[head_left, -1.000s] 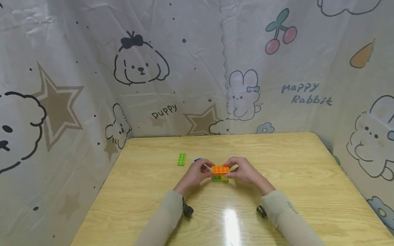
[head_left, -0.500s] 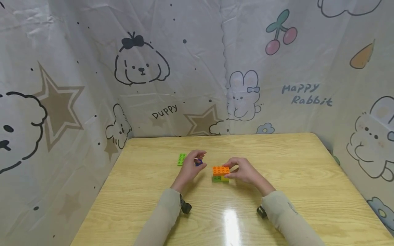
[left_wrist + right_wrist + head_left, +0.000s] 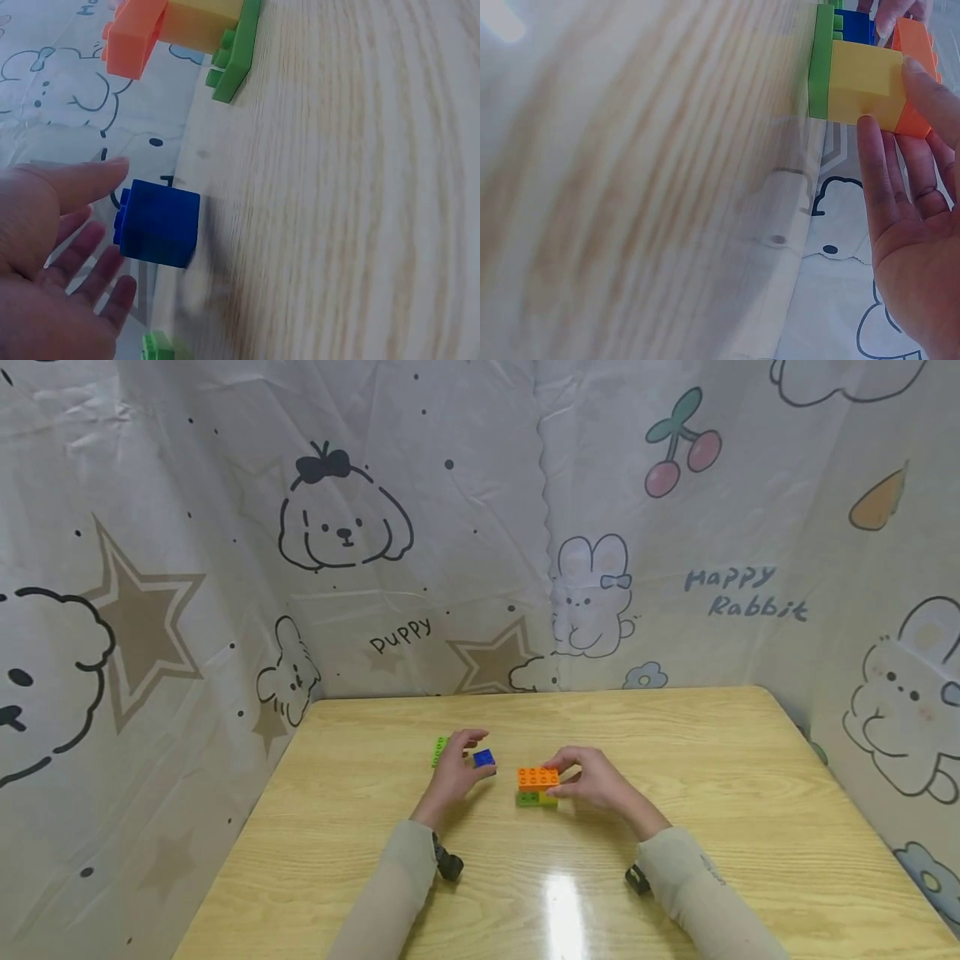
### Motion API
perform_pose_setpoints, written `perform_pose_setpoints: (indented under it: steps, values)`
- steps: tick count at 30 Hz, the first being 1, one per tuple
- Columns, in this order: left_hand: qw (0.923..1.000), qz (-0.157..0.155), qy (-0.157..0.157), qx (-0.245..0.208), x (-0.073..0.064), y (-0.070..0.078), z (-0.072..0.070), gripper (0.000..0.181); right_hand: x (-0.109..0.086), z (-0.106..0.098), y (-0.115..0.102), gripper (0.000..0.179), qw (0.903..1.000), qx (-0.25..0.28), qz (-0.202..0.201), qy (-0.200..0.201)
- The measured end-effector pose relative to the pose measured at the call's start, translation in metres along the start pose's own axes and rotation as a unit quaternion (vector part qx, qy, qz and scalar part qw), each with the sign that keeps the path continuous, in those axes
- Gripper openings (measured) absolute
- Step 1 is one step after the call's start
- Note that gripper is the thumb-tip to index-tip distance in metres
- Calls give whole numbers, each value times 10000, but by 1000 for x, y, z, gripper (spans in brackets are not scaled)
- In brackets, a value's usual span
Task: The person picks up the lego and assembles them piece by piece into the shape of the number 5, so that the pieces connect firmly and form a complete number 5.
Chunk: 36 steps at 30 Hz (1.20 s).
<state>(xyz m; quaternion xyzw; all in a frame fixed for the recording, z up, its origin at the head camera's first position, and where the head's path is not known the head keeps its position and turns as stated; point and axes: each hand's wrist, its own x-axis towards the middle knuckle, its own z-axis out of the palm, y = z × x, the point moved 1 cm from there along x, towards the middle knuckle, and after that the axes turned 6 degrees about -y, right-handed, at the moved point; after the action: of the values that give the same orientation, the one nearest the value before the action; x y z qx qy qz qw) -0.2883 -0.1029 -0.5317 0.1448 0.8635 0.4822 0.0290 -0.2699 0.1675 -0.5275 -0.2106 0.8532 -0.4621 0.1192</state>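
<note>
In the head view my right hand point(image 3: 592, 775) holds a small stack of toy building bricks by its right side. An orange brick point(image 3: 534, 778) lies on top, over a yellow brick point(image 3: 866, 84) standing on a green plate point(image 3: 820, 71). Thumb and fingers pinch the yellow and orange bricks in the right wrist view. To the left, my left hand point(image 3: 452, 774) is spread around a blue brick point(image 3: 483, 759), thumb on the near side and fingers beyond. The left wrist view shows a gap between that blue brick point(image 3: 159, 225) and the fingers.
A second green plate point(image 3: 439, 750) lies behind the left hand, partly covered by it. The wooden table point(image 3: 675, 735) ends at a printed cloth point(image 3: 450, 527) hanging at the back and both sides.
The left hand has let go of the stack and moved left to the blue brick, now more visible. The right hand stays on the stack.
</note>
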Motion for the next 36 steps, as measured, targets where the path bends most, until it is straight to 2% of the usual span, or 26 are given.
perform_pose_setpoints:
  steps: [9,18,36]
  values:
    - [9988,-397,-196,-212,0,-3,3,48,0,-1,0,30,10000,-36,-28,-2]
    - [9976,-655,-199,-107,-2,-3,6,33,0,-1,2,31,9999,-84,-66,11]
    - [9983,-569,-130,-44,-2,-3,6,31,-1,-1,1,30,10000,-62,-65,12]
